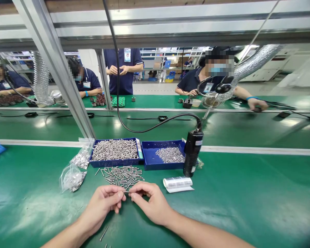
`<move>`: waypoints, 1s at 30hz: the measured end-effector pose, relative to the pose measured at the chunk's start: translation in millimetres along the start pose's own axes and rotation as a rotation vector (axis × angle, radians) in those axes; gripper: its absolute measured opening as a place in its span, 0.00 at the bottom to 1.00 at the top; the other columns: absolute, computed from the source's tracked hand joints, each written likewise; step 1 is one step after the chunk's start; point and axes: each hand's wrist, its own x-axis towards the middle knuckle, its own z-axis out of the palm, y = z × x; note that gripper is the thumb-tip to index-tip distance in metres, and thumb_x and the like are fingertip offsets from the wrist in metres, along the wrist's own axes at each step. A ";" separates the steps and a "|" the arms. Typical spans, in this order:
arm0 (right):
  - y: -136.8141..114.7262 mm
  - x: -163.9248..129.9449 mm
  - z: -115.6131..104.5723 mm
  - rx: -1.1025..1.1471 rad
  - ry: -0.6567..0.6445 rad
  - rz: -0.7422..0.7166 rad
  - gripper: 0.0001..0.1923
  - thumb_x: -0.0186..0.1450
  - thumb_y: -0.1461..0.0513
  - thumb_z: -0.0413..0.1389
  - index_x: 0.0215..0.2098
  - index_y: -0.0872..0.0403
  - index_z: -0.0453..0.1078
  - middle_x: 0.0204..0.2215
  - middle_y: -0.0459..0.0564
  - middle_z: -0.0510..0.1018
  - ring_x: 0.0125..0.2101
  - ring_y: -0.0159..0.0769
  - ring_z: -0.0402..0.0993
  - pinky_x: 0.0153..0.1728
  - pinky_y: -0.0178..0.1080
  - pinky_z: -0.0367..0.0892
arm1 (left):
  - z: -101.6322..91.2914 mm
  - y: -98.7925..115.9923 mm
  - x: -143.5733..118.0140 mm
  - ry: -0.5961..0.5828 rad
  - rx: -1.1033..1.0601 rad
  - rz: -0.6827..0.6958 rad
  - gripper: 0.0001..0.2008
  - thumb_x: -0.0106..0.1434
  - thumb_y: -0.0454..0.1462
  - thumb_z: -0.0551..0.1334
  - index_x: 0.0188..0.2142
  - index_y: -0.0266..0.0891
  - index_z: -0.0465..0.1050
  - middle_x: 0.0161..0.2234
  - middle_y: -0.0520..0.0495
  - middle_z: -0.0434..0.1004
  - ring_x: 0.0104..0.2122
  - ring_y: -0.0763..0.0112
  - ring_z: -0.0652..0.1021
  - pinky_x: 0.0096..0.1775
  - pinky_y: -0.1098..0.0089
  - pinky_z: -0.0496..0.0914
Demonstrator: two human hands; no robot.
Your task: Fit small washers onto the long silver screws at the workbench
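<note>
My left hand [103, 204] and my right hand [152, 203] meet over the green work surface, each with thumb and fingers pinched. A thin metal screw [126, 192] spans the gap, its ends hidden in the fingertips; whether a small part such as a nut sits at the right end I cannot tell. Just beyond the fingers lies a loose pile of screws [122, 176]. Behind it stands a blue tray [116, 162] heaped with more screws. To its right, another blue tray [151, 165] holds small metal nuts [170, 155]. Nearer me, a single screw [103, 233] lies by my left wrist.
A black electric screwdriver [193, 151] hangs on a cable before the right tray. Below it lies a roll of labels [178, 183]. Plastic bags of small metal parts [73, 177] sit at left. A metal post [64, 75] rises behind. Co-workers [209, 77] work across the line.
</note>
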 end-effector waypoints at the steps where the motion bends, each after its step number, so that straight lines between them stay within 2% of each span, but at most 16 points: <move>1: -1.3 0.2 -0.3 -0.018 -0.005 -0.017 0.06 0.65 0.64 0.59 0.35 0.55 0.79 0.31 0.49 0.82 0.31 0.35 0.77 0.33 0.34 0.71 | 0.5 0.6 -0.2 0.001 -0.002 -0.002 0.16 0.53 0.42 0.76 0.37 0.33 0.82 0.30 0.43 0.80 0.25 0.76 0.72 0.26 0.75 0.66; 5: -4.8 -0.1 -0.1 -0.035 -0.020 -0.049 0.06 0.64 0.65 0.59 0.34 0.54 0.79 0.30 0.49 0.83 0.30 0.34 0.77 0.33 0.34 0.71 | 1.0 1.2 -1.1 -0.005 -0.010 -0.014 0.16 0.52 0.42 0.76 0.36 0.33 0.83 0.30 0.43 0.80 0.25 0.76 0.72 0.26 0.75 0.67; 10: -2.3 -2.7 1.8 0.004 -0.088 0.027 0.04 0.63 0.64 0.59 0.33 0.55 0.77 0.29 0.48 0.82 0.29 0.33 0.77 0.33 0.33 0.71 | 1.2 -1.9 -3.0 -0.030 0.037 -0.025 0.17 0.51 0.43 0.77 0.37 0.33 0.84 0.28 0.44 0.79 0.23 0.76 0.72 0.25 0.75 0.66; 14: -1.1 -3.6 1.3 0.066 -0.142 0.046 0.04 0.64 0.63 0.60 0.38 0.55 0.73 0.30 0.47 0.81 0.29 0.33 0.76 0.32 0.33 0.70 | 2.7 -3.9 -3.6 -0.039 0.046 -0.012 0.18 0.51 0.44 0.77 0.37 0.33 0.84 0.27 0.44 0.79 0.23 0.76 0.72 0.25 0.75 0.66; 19: -3.7 -2.9 2.2 -0.056 -0.117 0.003 0.03 0.63 0.63 0.60 0.33 0.55 0.75 0.27 0.46 0.81 0.27 0.32 0.74 0.32 0.33 0.70 | 3.4 -2.8 -3.0 -0.031 0.014 -0.012 0.17 0.52 0.43 0.77 0.36 0.33 0.83 0.27 0.45 0.78 0.23 0.76 0.71 0.25 0.76 0.66; 24: -6.6 -2.1 2.6 -0.059 -0.058 0.006 0.04 0.63 0.64 0.59 0.34 0.54 0.77 0.28 0.46 0.82 0.27 0.31 0.75 0.31 0.31 0.70 | 3.6 -1.8 -1.8 -0.026 -0.037 -0.011 0.16 0.52 0.42 0.77 0.36 0.34 0.83 0.25 0.47 0.77 0.24 0.77 0.71 0.26 0.76 0.67; 30: -5.7 -3.3 1.9 -0.085 -0.014 -0.007 0.04 0.61 0.65 0.59 0.32 0.55 0.78 0.26 0.47 0.82 0.26 0.31 0.74 0.29 0.31 0.69 | 4.8 0.7 -1.9 0.035 -0.045 -0.015 0.19 0.49 0.42 0.78 0.37 0.33 0.83 0.30 0.43 0.81 0.25 0.76 0.72 0.27 0.76 0.67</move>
